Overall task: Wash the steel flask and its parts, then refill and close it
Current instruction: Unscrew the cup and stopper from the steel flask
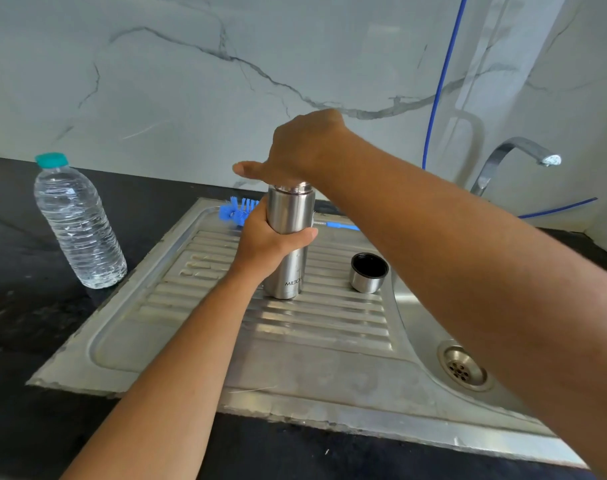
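The flask (288, 244) stood upright on the drainboard (191, 341), long axis vertical, gripped mid-body by the left hand (267, 237), while the right hand (295, 150) sat directly above, curled over its top; the cap (368, 273) lay just right.

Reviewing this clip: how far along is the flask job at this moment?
Done: the outer cap is off, lying on the drainboard. In hand: left hand grips the steel flask; right hand covers its mouth. Whether washing, refilling and closing are left can't be told; bottle brush and water bottle stand by.
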Action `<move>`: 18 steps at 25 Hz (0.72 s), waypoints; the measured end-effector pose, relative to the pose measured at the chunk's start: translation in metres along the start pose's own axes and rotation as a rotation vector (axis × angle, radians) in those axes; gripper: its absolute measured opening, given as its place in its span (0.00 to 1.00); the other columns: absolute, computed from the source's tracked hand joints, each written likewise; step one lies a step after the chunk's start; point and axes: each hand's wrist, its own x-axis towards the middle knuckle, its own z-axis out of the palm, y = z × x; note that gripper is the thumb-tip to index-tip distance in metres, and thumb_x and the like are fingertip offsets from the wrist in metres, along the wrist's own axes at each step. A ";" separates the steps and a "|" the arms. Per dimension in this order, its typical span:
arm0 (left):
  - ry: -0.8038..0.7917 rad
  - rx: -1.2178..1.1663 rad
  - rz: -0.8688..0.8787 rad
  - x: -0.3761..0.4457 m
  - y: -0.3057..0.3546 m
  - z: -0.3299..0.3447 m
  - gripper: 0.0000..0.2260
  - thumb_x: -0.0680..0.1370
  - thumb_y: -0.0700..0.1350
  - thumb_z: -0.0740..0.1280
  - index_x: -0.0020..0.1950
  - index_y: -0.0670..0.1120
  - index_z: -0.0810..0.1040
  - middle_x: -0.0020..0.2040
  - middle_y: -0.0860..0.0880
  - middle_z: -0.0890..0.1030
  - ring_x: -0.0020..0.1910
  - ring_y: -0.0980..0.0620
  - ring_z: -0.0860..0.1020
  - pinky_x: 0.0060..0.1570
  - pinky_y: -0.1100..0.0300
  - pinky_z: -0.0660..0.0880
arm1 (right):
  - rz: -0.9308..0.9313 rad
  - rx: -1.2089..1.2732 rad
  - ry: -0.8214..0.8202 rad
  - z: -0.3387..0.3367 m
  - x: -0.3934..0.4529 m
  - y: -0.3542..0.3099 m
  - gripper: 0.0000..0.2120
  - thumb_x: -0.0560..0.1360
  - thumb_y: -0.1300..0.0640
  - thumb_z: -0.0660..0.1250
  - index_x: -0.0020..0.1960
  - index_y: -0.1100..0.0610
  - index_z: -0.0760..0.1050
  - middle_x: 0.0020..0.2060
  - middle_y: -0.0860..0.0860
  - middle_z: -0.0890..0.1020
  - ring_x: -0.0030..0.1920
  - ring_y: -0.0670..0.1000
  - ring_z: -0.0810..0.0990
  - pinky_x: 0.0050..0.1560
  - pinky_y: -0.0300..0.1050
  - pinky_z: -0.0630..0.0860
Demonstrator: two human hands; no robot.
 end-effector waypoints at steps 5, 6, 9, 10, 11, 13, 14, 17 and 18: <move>-0.043 -0.025 -0.022 0.006 -0.004 -0.003 0.22 0.68 0.40 0.82 0.55 0.53 0.78 0.44 0.55 0.85 0.44 0.57 0.84 0.42 0.65 0.80 | -0.038 0.090 0.208 0.015 -0.005 0.009 0.20 0.81 0.41 0.55 0.44 0.57 0.71 0.36 0.53 0.71 0.43 0.58 0.72 0.41 0.47 0.66; -0.051 -0.038 -0.026 0.006 -0.005 -0.003 0.23 0.66 0.41 0.82 0.56 0.53 0.78 0.44 0.54 0.85 0.45 0.56 0.84 0.43 0.63 0.81 | -0.048 0.118 0.228 0.017 -0.006 0.011 0.20 0.80 0.42 0.55 0.40 0.57 0.70 0.34 0.53 0.69 0.42 0.58 0.72 0.40 0.46 0.66; -0.061 -0.089 -0.030 0.007 -0.004 -0.003 0.25 0.63 0.43 0.81 0.57 0.50 0.78 0.44 0.54 0.86 0.46 0.54 0.85 0.45 0.61 0.81 | -0.079 0.167 0.283 0.023 -0.002 0.015 0.22 0.79 0.42 0.56 0.34 0.57 0.67 0.31 0.52 0.67 0.38 0.58 0.70 0.31 0.44 0.58; -0.071 -0.098 -0.037 0.007 -0.004 -0.004 0.26 0.62 0.43 0.81 0.58 0.49 0.78 0.45 0.53 0.86 0.47 0.52 0.85 0.46 0.58 0.82 | -0.105 0.180 0.301 0.024 -0.002 0.017 0.23 0.78 0.42 0.57 0.34 0.58 0.69 0.30 0.52 0.67 0.37 0.58 0.70 0.30 0.44 0.57; -0.088 -0.105 -0.044 0.007 -0.005 -0.006 0.27 0.61 0.44 0.81 0.59 0.46 0.79 0.47 0.50 0.86 0.49 0.49 0.85 0.48 0.54 0.82 | -0.138 0.200 0.320 0.027 -0.002 0.019 0.23 0.78 0.41 0.57 0.35 0.58 0.72 0.29 0.51 0.68 0.36 0.58 0.70 0.30 0.44 0.56; -0.114 -0.109 -0.043 0.007 -0.008 -0.007 0.30 0.61 0.46 0.82 0.60 0.42 0.78 0.50 0.42 0.85 0.52 0.41 0.84 0.53 0.45 0.83 | -0.216 0.252 0.366 0.034 -0.004 0.024 0.24 0.78 0.40 0.56 0.39 0.58 0.77 0.28 0.51 0.69 0.36 0.58 0.71 0.31 0.43 0.57; -0.114 -0.106 -0.040 0.007 -0.008 -0.007 0.31 0.61 0.47 0.82 0.60 0.41 0.79 0.51 0.40 0.85 0.52 0.40 0.84 0.54 0.42 0.82 | -0.245 0.277 0.384 0.036 -0.005 0.025 0.24 0.77 0.40 0.55 0.42 0.57 0.79 0.29 0.51 0.71 0.36 0.58 0.71 0.32 0.43 0.57; -0.075 -0.110 -0.045 0.004 -0.004 -0.005 0.30 0.61 0.48 0.82 0.60 0.42 0.79 0.51 0.43 0.86 0.52 0.42 0.85 0.55 0.44 0.82 | -0.261 0.281 0.350 0.033 -0.009 0.027 0.24 0.81 0.37 0.54 0.48 0.55 0.78 0.32 0.51 0.71 0.40 0.58 0.74 0.34 0.44 0.59; -0.069 -0.108 -0.042 0.003 -0.002 -0.005 0.29 0.61 0.48 0.82 0.60 0.43 0.79 0.50 0.44 0.86 0.52 0.43 0.85 0.55 0.45 0.82 | -0.234 0.236 0.317 0.030 -0.011 0.028 0.27 0.81 0.33 0.52 0.49 0.54 0.76 0.32 0.50 0.70 0.40 0.58 0.74 0.37 0.45 0.62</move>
